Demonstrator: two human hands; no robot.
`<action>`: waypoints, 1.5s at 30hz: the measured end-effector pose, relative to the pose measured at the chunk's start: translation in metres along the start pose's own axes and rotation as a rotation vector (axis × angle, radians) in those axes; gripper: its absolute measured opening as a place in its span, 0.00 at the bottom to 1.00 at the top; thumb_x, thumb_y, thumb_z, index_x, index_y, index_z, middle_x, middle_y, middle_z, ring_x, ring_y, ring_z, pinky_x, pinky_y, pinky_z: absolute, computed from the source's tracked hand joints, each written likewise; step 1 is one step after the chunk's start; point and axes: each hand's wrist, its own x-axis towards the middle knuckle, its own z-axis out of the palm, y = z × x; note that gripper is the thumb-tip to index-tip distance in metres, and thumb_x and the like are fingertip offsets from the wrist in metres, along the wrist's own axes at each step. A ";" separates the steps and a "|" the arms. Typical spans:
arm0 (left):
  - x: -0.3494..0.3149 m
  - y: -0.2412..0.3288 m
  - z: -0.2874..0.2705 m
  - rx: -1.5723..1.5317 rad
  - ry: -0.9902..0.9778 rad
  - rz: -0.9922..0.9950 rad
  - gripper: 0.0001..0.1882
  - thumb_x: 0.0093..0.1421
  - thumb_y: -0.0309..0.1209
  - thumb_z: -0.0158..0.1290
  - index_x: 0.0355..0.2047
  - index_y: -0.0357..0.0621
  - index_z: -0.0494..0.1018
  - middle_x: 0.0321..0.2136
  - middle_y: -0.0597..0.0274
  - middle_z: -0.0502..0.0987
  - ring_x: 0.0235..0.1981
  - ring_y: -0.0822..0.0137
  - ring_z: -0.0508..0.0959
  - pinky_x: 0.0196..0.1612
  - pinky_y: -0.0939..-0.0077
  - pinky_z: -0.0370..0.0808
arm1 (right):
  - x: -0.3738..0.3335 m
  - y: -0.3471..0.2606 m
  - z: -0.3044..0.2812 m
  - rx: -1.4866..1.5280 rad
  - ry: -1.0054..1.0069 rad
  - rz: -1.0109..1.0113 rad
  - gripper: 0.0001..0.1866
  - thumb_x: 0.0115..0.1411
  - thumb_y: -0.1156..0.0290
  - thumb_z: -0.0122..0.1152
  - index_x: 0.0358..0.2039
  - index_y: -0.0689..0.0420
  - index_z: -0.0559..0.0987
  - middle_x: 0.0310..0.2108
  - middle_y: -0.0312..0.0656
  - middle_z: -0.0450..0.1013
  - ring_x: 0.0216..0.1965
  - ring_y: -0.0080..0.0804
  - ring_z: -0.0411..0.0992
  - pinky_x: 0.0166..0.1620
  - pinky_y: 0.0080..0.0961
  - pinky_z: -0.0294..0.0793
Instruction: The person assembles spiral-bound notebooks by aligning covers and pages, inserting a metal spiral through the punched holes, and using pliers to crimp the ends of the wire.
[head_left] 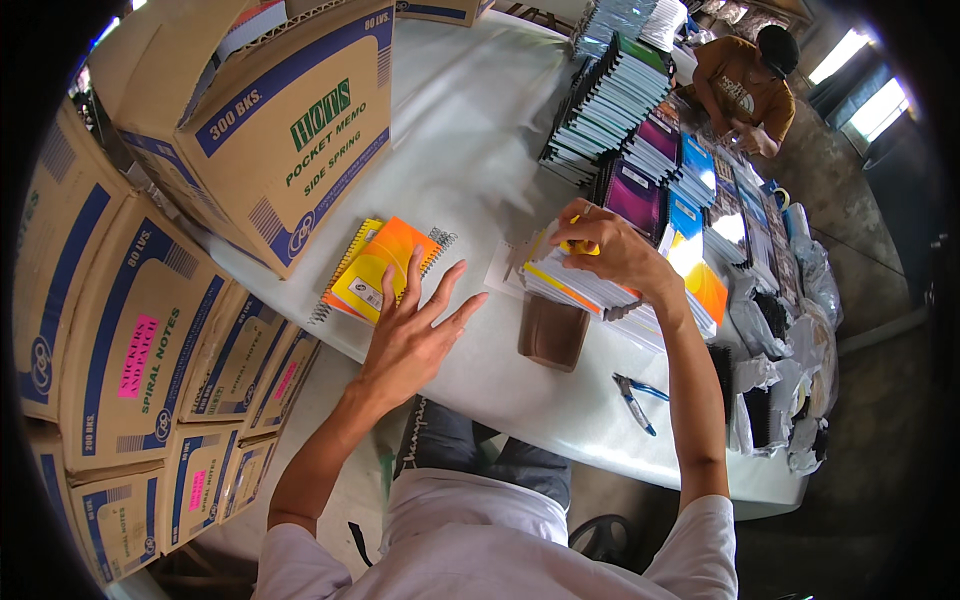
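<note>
My left hand (pixel 415 325) is open, fingers spread, by the near right edge of a small pile of pocket notebooks. An orange-and-yellow spiral notebook (pixel 375 272) with a white label lies on top, overlapping a yellow notebook (pixel 345 262) at its left. My right hand (pixel 612 252) is closed at a stack of notebooks (pixel 575 275) seen by its white page edges. Yellow cover shows between its thumb and curled fingers; the rest of that notebook is hidden by the hand. Beneath the stack's near side is a brown plastic box (pixel 553 335). Pale paper sheets (pixel 507 268) lie left of the stack.
Blue-handled pliers (pixel 635 400) lie near the table's front edge. Tall notebook stacks (pixel 610 110) and torn plastic wrapping (pixel 770 370) line the right side. A large open carton (pixel 290 130) stands at the left, with stacked cartons (pixel 140 340) beyond the edge. A person (pixel 745 85) sits far right.
</note>
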 end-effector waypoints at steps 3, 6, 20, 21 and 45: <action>0.002 -0.001 0.009 -0.013 -0.009 0.038 0.26 0.56 0.25 0.58 0.57 0.54 0.75 0.67 0.59 0.60 0.70 0.37 0.48 0.64 0.30 0.49 | 0.001 0.002 -0.001 -0.006 -0.006 -0.001 0.15 0.51 0.81 0.66 0.42 0.58 0.83 0.47 0.45 0.71 0.39 0.36 0.76 0.45 0.29 0.78; 0.008 0.003 0.017 -0.084 -0.001 0.059 0.25 0.56 0.24 0.58 0.56 0.52 0.76 0.67 0.60 0.61 0.71 0.38 0.48 0.65 0.31 0.48 | 0.001 0.007 0.000 -0.011 -0.001 -0.023 0.15 0.51 0.81 0.66 0.42 0.59 0.83 0.46 0.45 0.73 0.38 0.36 0.75 0.44 0.30 0.78; 0.098 0.019 0.070 -0.227 -0.045 0.002 0.21 0.65 0.36 0.53 0.59 0.52 0.72 0.64 0.73 0.67 0.69 0.43 0.54 0.66 0.37 0.50 | -0.008 0.005 0.002 0.012 0.201 -0.004 0.12 0.52 0.81 0.63 0.39 0.64 0.78 0.41 0.48 0.72 0.36 0.44 0.76 0.41 0.37 0.78; 0.100 0.021 0.070 -0.164 -0.079 0.012 0.22 0.65 0.38 0.53 0.59 0.53 0.71 0.63 0.74 0.67 0.69 0.44 0.55 0.65 0.37 0.50 | -0.013 0.003 0.007 -0.028 0.268 0.037 0.11 0.52 0.82 0.62 0.38 0.66 0.76 0.42 0.50 0.72 0.37 0.47 0.76 0.41 0.38 0.77; -0.004 0.045 0.059 -1.138 -0.397 -0.136 0.35 0.65 0.34 0.53 0.69 0.38 0.53 0.66 0.48 0.61 0.68 0.53 0.60 0.67 0.62 0.58 | -0.171 -0.061 0.183 1.109 0.720 0.307 0.12 0.64 0.79 0.59 0.44 0.59 0.67 0.47 0.42 0.67 0.50 0.27 0.66 0.56 0.22 0.64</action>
